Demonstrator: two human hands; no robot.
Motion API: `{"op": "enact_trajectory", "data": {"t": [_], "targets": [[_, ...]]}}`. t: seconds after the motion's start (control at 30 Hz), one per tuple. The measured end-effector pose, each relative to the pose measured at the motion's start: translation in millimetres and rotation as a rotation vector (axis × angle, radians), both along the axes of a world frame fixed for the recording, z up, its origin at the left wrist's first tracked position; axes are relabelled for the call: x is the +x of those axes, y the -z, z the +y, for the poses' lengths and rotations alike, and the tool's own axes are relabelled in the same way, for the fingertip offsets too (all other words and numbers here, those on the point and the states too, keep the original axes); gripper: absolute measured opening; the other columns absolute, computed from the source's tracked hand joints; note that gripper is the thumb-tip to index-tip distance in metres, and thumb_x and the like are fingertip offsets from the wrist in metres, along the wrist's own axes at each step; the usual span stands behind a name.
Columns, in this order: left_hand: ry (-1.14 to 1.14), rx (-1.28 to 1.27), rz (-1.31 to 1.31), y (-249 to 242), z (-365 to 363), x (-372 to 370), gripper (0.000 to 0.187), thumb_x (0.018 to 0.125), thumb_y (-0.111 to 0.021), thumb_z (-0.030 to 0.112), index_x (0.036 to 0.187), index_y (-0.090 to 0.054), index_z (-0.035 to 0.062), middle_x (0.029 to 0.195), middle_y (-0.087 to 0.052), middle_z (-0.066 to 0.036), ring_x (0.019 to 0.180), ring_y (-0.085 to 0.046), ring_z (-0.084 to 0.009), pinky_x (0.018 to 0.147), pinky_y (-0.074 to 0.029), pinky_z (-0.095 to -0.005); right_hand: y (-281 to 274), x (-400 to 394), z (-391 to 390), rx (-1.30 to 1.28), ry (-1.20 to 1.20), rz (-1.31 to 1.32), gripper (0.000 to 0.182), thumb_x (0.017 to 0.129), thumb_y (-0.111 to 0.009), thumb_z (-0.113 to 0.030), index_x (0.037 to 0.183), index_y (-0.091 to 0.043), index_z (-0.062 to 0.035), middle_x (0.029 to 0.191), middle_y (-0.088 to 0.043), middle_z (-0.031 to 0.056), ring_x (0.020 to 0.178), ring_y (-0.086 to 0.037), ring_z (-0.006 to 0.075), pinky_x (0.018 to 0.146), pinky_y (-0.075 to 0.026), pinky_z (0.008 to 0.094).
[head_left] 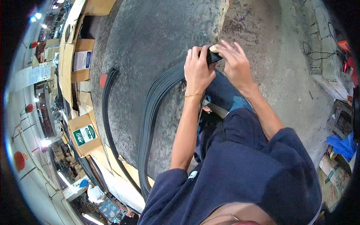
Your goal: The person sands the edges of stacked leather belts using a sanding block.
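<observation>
A thick bundle of long black strips (152, 101) curves across the dark worktop (131, 41) and hangs over its near edge. My left hand (197, 69) is closed round the bundle near its end. At the bundle's end, my right hand (233, 62) has its fingers partly spread, with a small pale piece (213, 48) by its thumb and fingertips. Whether that piece is gripped or is a covering on a finger is not clear. A thinner black bundle (106, 97) lies further left.
Cardboard boxes (84, 133) line the worktop's left side. A red round object (103, 80) is beside the thin bundle. Blue material (343, 146) and a cable (318, 56) are at the right. Another person (96, 194) is at the lower left.
</observation>
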State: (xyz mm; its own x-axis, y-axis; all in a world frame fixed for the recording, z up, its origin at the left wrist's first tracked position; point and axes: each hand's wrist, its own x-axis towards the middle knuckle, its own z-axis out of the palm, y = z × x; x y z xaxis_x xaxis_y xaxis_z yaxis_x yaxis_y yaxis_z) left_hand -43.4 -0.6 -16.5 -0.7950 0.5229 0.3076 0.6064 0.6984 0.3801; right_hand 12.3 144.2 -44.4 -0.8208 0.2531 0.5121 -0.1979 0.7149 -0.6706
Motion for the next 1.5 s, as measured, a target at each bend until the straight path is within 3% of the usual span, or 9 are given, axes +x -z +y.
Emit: {"op": "enact_trajectory", "data": {"t": [0.13, 0.23, 0.63, 0.97, 1.03, 1.07, 1.1, 1.2, 1.5], "targets": [[0.007, 0.005, -0.003, -2, -1, 4, 0.058, 0.068, -0.081, 0.009, 0.123, -0.062, 0.0047, 0.107, -0.058, -0.012, 0.103, -0.058, -0.0353, 0.088, -0.05, -0.0442, 13, 6, 17, -0.05, 0.037, -0.339, 0.033, 0.09, -0.058, 0.001, 0.12, -0.07, -0.0068, 0.124, -0.071, 0.0125, 0.125, -0.064, 0.0301, 0.111, -0.044, 0.0494], [0.0, 0.0, -0.012, -1, 1, 3, 0.059, 0.067, -0.082, 0.01, 0.122, -0.062, 0.0048, 0.107, -0.058, -0.013, 0.103, -0.057, -0.0354, 0.088, -0.049, -0.0445, -11, 11, 1, -0.088, -0.023, 0.031, 0.035, 0.089, -0.06, 0.0, 0.121, -0.07, -0.0076, 0.126, -0.071, 0.013, 0.127, -0.062, 0.0303, 0.111, -0.044, 0.0495], [0.005, -0.039, -0.018, -3, -1, 2, 0.06, 0.069, -0.082, 0.011, 0.124, -0.062, 0.0035, 0.108, -0.058, -0.013, 0.102, -0.057, -0.0361, 0.088, -0.049, -0.045, -3, -3, 11, 0.165, 0.049, -0.176, 0.039, 0.087, -0.061, -0.003, 0.124, -0.07, -0.0112, 0.128, -0.071, 0.007, 0.13, -0.061, 0.0266, 0.117, -0.031, 0.0605], [-0.006, -0.015, -0.03, 1, -7, 11, 0.058, 0.068, -0.082, 0.009, 0.122, -0.062, 0.0028, 0.108, -0.058, -0.012, 0.104, -0.058, -0.036, 0.088, -0.049, -0.0448, 6, -6, 10, 0.191, -0.072, 0.016, 0.033, 0.087, -0.065, -0.012, 0.119, -0.071, -0.0134, 0.117, -0.073, 0.0095, 0.123, -0.064, 0.028, 0.117, -0.031, 0.0595], [0.007, -0.028, 0.007, 0, -2, 2, 0.059, 0.068, -0.082, 0.009, 0.123, -0.061, 0.0024, 0.109, -0.058, -0.013, 0.104, -0.057, -0.0363, 0.088, -0.049, -0.0449, -9, -11, 25, 0.488, 0.008, -0.515, 0.031, 0.089, -0.06, -0.011, 0.118, -0.071, -0.0135, 0.118, -0.073, 0.0096, 0.122, -0.065, 0.0274, 0.117, -0.033, 0.057], [0.006, -0.039, -0.004, -1, -1, 2, 0.06, 0.068, -0.081, 0.01, 0.124, -0.061, 0.0018, 0.109, -0.058, -0.013, 0.104, -0.057, -0.0364, 0.088, -0.049, -0.0451, 3, -17, 26, 0.191, 0.036, -0.651, 0.031, 0.09, -0.055, -0.008, 0.117, -0.071, -0.0119, 0.117, -0.074, 0.0065, 0.125, -0.064, 0.0266, 0.117, -0.032, 0.0577], [0.01, -0.044, -0.015, -2, -4, 7, 0.06, 0.068, -0.081, 0.01, 0.124, -0.061, 0.0018, 0.109, -0.058, -0.013, 0.104, -0.057, -0.0364, 0.088, -0.049, -0.0451, 4, -13, 19, 0.185, 0.037, -0.663, 0.031, 0.09, -0.055, -0.008, 0.117, -0.071, -0.0119, 0.117, -0.074, 0.0065, 0.125, -0.064, 0.0266, 0.117, -0.032, 0.0577], [-0.01, -0.036, 0.005, -1, 0, 4, 0.058, 0.069, -0.079, 0.009, 0.123, -0.061, 0.0013, 0.108, -0.058, -0.014, 0.105, -0.057, -0.0363, 0.088, -0.049, -0.0453, 6, -8, 0, 0.172, -0.037, -0.03, 0.028, 0.093, -0.054, -0.011, 0.116, -0.07, -0.0114, 0.117, -0.075, 0.007, 0.125, -0.065, 0.0278, 0.117, -0.028, 0.0624], [0.01, 0.021, 0.014, 1, 0, 2, 0.056, 0.067, -0.079, 0.006, 0.12, -0.062, 0.0033, 0.106, -0.058, -0.013, 0.102, -0.057, -0.0366, 0.087, -0.05, -0.0449, -6, -17, 14, 0.316, -0.023, -0.085, 0.028, 0.092, -0.061, -0.008, 0.119, -0.07, -0.0136, 0.119, -0.074, 0.0051, 0.128, -0.063, 0.0254, 0.117, -0.024, 0.0674]]}}
